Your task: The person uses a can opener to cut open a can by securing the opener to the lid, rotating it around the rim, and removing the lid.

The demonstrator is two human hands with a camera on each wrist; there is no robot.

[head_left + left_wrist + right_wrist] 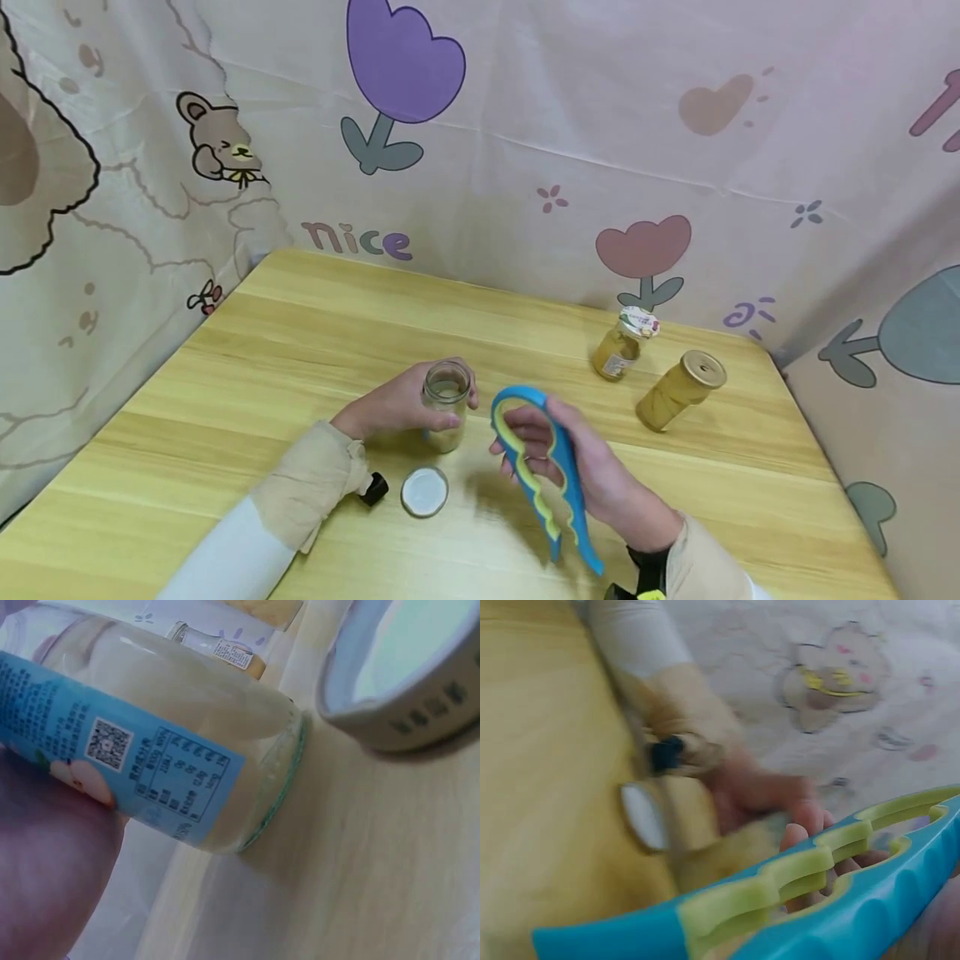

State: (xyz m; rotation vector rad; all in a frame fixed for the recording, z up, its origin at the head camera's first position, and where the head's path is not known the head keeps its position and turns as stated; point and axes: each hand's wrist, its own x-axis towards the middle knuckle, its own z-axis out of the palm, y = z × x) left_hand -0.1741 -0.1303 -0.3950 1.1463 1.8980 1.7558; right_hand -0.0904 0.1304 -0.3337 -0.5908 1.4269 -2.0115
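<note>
My left hand (401, 406) grips an open glass jar (452, 437) with its thumb across the front. A blue label and a pale, cloudy inside show on the jar (202, 682) in the left wrist view. In my right hand (596, 462) is a blue jar opener (571, 471) with scalloped yellow inner edges, its two arms spread and pointing down towards me. Fingers of that hand show through the gap between the arms. On the table in front of the jar lies a round lid (424, 492), its white inside facing up.
Two closed jars stand at the back right of the wooden table (300, 333): a small one with a patterned lid (617, 350) and a larger one with a gold lid (667, 396). A printed cloth (510, 167) hangs behind the table.
</note>
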